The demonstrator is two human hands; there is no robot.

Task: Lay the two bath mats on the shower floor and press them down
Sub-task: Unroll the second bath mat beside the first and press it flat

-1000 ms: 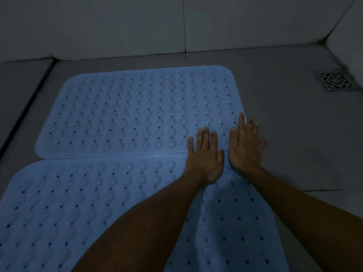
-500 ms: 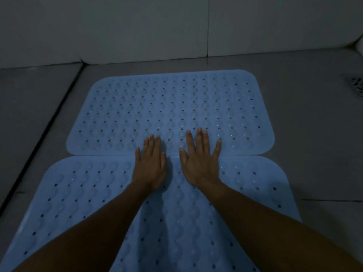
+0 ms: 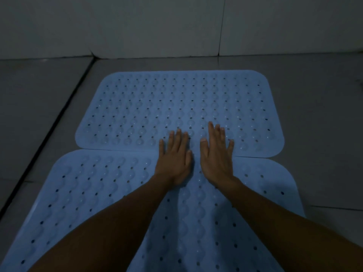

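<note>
**Both palms flat across the seam of the two mats**

I see two pale blue bath mats on the grey tiled shower floor (image 3: 314, 118). The far mat (image 3: 176, 103) lies flat with its far edge near the wall (image 3: 157, 26) and its long near edge running across the middle of the floor. The near mat (image 3: 102, 193) meets it along that edge; whether the two overlap or only touch I cannot tell. The near mat is set slightly to the left of the far one, so their corners do not line up. Both are dotted with rows of small drain holes and raised bumps.

My left hand (image 3: 174, 160) is spread open, palm down, fingers together and pointing toward the wall, holding nothing. Its heel sits on the near mat and its fingers lie on the far one. My right hand (image 3: 216, 156) is just beside it, also open and flat with the thumb and little finger splayed, gripping nothing, bridging the same seam. Both forearms reach in from the near edge, over the near mat.

A dark grout line (image 3: 45, 142) runs diagonally along the floor's left side.
</note>
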